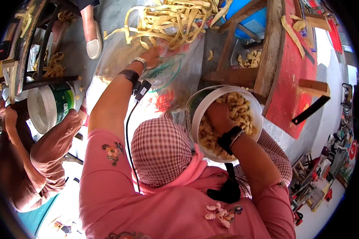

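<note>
Lying straight ahead of the person, the heap of yellow strips (175,20) is filling the far end of a clear printed bag (171,67). Its long axis is running roughly left-right; single strips are curling in all directions, a few ends trailing off to the left.

Left hand (150,56) is sitting right at the heap's near edge, arm out nearly straight, so it's clearly the closer one. Strips are lying just past its fingertips; can't tell if it's pinching one or only resting there.

Right hand (220,114) is sitting inside the white bucket (195,129), fingers hiding among short cut pieces (244,113). Can't tell if they're spread or closed on some. Bucket is standing right of the heap and nearer the body, so from the right hand the strips are lying ahead and to the left, bucket rim in between.

Farther right, a red worktop (283,89) is carrying loose strips (292,36) and a wooden block (313,87), dark flat bar (311,109) beside it. On the left, a co-worker (54,141) is sitting by another bucket (48,105).
</note>
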A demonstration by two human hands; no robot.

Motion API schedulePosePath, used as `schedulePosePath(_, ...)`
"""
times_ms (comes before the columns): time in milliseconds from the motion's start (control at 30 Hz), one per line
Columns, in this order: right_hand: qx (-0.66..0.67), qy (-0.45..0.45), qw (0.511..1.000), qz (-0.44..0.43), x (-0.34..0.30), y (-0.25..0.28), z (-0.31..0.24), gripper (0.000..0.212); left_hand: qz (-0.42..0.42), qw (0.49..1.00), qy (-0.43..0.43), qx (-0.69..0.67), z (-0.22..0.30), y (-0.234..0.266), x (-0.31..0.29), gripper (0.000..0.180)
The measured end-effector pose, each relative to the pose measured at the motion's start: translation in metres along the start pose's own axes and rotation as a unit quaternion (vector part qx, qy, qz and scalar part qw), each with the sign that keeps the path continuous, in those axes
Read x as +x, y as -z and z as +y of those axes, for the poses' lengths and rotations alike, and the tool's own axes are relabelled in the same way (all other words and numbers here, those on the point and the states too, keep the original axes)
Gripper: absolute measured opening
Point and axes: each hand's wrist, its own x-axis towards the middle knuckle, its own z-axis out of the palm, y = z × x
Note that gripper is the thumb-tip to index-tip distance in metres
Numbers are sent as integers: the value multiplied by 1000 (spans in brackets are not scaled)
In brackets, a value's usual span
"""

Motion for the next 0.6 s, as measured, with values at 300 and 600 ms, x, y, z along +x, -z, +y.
schedulePosePath(300,-60,11,997,-46,1,-3,1,17,49,997,46,-26,-5,-4,-5,36)
schedulePosePath(600,1,-4,1000,15,9,-12,10,10,59,955,-33,-290,77,64,-164,25)
